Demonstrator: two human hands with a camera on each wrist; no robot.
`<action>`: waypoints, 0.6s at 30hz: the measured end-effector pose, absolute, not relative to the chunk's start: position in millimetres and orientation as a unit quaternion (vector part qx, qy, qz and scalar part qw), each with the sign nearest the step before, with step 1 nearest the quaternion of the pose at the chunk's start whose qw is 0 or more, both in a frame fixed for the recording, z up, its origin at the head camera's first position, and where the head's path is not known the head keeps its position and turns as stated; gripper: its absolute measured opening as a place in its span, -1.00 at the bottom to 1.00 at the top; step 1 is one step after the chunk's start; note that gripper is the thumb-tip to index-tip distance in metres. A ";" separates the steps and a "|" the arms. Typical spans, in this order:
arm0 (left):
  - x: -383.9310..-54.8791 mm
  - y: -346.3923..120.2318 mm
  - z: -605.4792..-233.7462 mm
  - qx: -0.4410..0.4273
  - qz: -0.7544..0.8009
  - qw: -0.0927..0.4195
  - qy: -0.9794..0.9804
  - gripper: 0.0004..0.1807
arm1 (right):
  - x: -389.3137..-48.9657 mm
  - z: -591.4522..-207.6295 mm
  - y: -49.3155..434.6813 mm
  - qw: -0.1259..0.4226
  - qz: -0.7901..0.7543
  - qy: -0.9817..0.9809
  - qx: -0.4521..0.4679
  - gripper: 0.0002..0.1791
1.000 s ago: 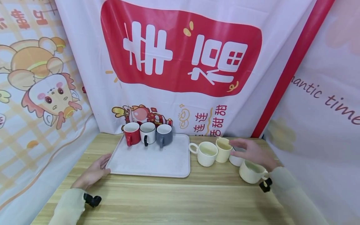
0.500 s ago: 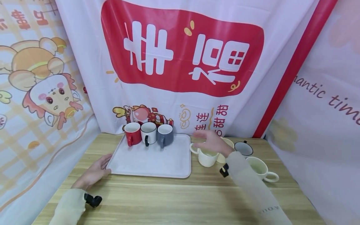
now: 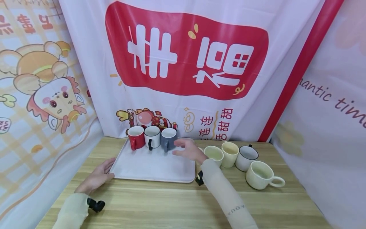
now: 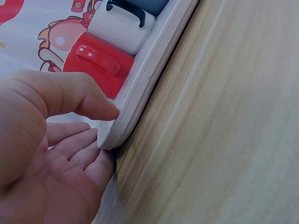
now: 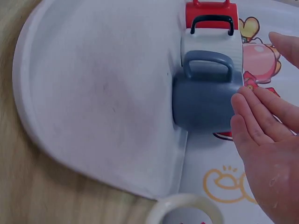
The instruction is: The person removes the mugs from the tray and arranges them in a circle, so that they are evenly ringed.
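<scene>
My left hand (image 3: 96,178) is at the near left corner of a white tray (image 3: 154,165); in the left wrist view its thumb touches the rim and its nearly straight fingers lie against the side. A red mug (image 3: 136,140), a white mug (image 3: 154,140) with black rim and handle, and a grey-blue mug (image 3: 168,142) stand in a row along the tray's far edge. Over the tray's right part, my right hand (image 3: 189,150) is held out beside the grey-blue mug, fingers extended and holding nothing. The right wrist view puts its fingertips (image 5: 239,100) right by that mug's rim.
On the wooden table (image 3: 160,206), right of the tray, stand a pale green mug (image 3: 215,156) partly behind my right hand, a cream mug (image 3: 229,155), a white black-rimmed mug (image 3: 245,161) and a wide pale green mug (image 3: 258,178). A printed curtain (image 3: 183,111) hangs behind.
My right hand has moved left, from above the mugs on the right to over the tray beside the grey-blue mug. The left hand stays at the tray corner.
</scene>
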State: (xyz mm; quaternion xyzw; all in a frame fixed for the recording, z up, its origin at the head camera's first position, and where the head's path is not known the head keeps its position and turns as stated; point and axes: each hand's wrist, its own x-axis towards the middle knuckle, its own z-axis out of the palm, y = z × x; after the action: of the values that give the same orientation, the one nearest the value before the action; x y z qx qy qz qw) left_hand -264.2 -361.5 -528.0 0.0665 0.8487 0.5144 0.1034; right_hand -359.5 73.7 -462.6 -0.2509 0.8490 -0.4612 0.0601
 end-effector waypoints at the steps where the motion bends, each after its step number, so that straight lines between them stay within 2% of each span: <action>1: -264.1 -361.0 -527.8 0.066 0.514 0.104 0.849 -0.08 | -360.3 -467.6 69.1 0.062 -0.466 0.847 -0.247 -0.35; 6: -263.5 -359.5 -526.6 0.066 0.517 0.106 0.847 -0.08 | -363.0 -489.4 47.8 0.052 -0.496 0.839 -0.216 -0.31; 14: -262.6 -358.9 -525.3 0.061 0.512 0.107 0.850 -0.08 | -365.4 -509.1 20.6 0.036 -0.564 0.811 -0.151 -0.39; 18: -263.2 -358.5 -525.3 0.061 0.514 0.109 0.849 -0.09 | -364.5 -511.9 11.4 0.049 -0.597 0.792 -0.117 -0.39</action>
State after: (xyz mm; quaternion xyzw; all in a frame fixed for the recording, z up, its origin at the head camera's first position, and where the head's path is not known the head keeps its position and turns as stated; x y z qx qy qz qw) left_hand -263.2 -358.5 -525.3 0.0609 0.8489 0.5137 0.1088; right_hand -364.5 11.4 -511.9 -0.1170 0.7918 -0.5975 0.0486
